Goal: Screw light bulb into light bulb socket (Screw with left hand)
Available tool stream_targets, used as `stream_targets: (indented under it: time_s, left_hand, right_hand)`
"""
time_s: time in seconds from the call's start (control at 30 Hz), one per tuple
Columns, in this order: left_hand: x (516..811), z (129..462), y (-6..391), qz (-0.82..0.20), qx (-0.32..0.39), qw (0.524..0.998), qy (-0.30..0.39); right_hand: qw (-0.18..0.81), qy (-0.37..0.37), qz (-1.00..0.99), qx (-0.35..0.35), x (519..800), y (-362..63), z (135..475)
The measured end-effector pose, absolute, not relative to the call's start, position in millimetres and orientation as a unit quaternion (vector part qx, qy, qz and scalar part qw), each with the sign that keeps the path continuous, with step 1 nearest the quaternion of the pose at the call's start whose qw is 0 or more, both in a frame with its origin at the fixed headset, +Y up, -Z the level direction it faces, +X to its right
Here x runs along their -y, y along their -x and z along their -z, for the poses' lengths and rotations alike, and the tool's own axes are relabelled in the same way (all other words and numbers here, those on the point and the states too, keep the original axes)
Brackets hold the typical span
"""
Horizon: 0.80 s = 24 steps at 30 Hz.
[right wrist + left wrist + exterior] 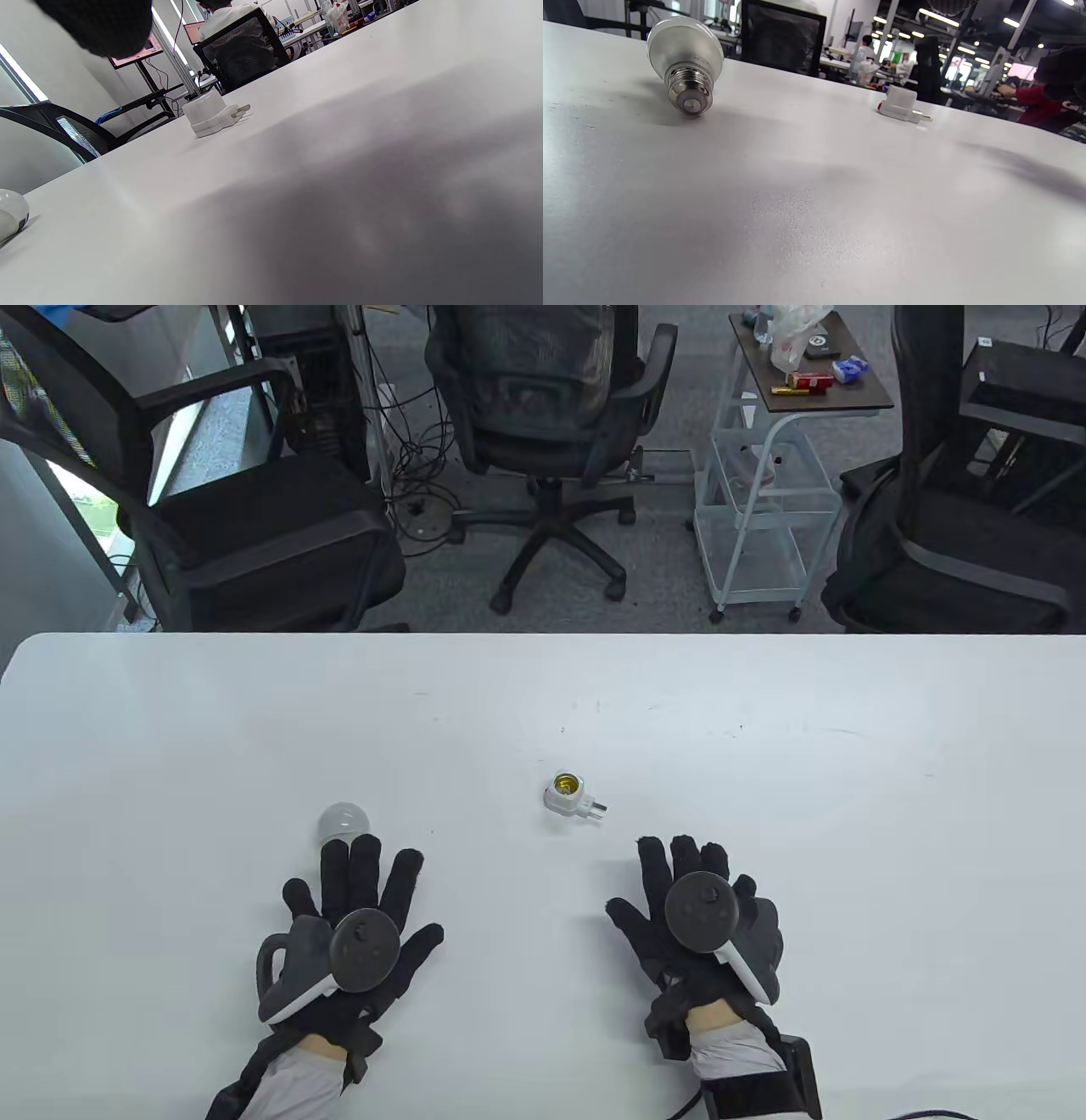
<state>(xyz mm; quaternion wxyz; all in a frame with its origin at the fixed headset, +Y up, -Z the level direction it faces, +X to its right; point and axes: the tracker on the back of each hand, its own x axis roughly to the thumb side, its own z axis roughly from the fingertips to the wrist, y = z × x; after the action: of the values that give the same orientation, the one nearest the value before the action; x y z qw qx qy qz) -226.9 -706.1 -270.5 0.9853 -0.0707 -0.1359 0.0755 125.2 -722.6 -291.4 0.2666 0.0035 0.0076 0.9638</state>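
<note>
Two gloved hands lie palm-down on a white table (170,729), each with a tracker strapped to its back. The left hand (352,929) is spread flat, fingers fanned apart and gripping nothing. The right hand (700,912) is also flat and holding nothing, its fingers extended and closer together.

Just beyond the left hand's fingertips, the light bulb (344,820) lies on its side. Seen from above, the tips of the longest fingers overlap its near edge, though whether they touch it cannot be told. In the left wrist view the bulb's metal screw base (687,91) points back toward that hand, the frosted globe away from it.

Farther out, ahead of the gap between the two hands and nearer the right, the white light bulb socket (568,796) rests on the table with its brass-lined opening facing up and its plug prongs (596,810) pointing toward the right hand's side. It sits well apart from the bulb and from both hands.

Beyond the table's far edge stand black office chairs (543,407) and a small rolling cart (768,475).
</note>
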Motion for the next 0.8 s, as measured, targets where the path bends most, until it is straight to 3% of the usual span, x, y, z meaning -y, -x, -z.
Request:
stream_targets:
  time_s: [0.8]
  left_hand:
    - [701.5,269.1,227.8,-0.102,0.141,0.982,0.075]
  right_hand:
    - [0.212,-0.009,-0.975,-0.070,743.9,-103.8,293.9]
